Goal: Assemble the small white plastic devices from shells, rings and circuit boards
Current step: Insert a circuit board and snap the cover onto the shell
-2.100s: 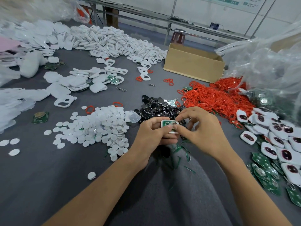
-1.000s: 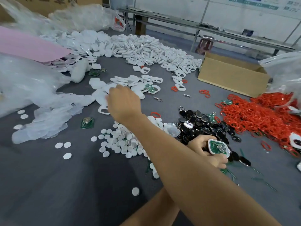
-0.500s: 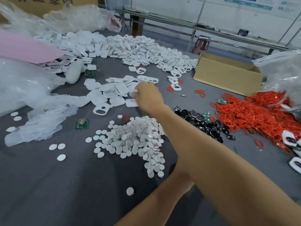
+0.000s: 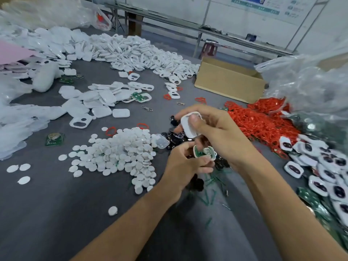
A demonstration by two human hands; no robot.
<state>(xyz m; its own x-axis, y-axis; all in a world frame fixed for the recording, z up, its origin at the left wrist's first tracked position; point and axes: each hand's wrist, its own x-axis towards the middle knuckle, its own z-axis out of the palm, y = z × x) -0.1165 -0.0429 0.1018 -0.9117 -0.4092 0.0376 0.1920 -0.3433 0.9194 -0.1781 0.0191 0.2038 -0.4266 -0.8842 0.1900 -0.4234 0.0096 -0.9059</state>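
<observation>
Head view, plain white shell (image 4: 186, 127), board-filled shell (image 4: 204, 152)

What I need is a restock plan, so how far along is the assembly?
Done: a batch of closed units lies at the right. In hand: the left hand holds a shell with its circuit board, the right hand a white cover above it. Left: heaps of loose white shells and red rings.

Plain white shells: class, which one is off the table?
The white shell held in the right hand, above the board-filled shell in the left hand; others lie on the table.
</observation>
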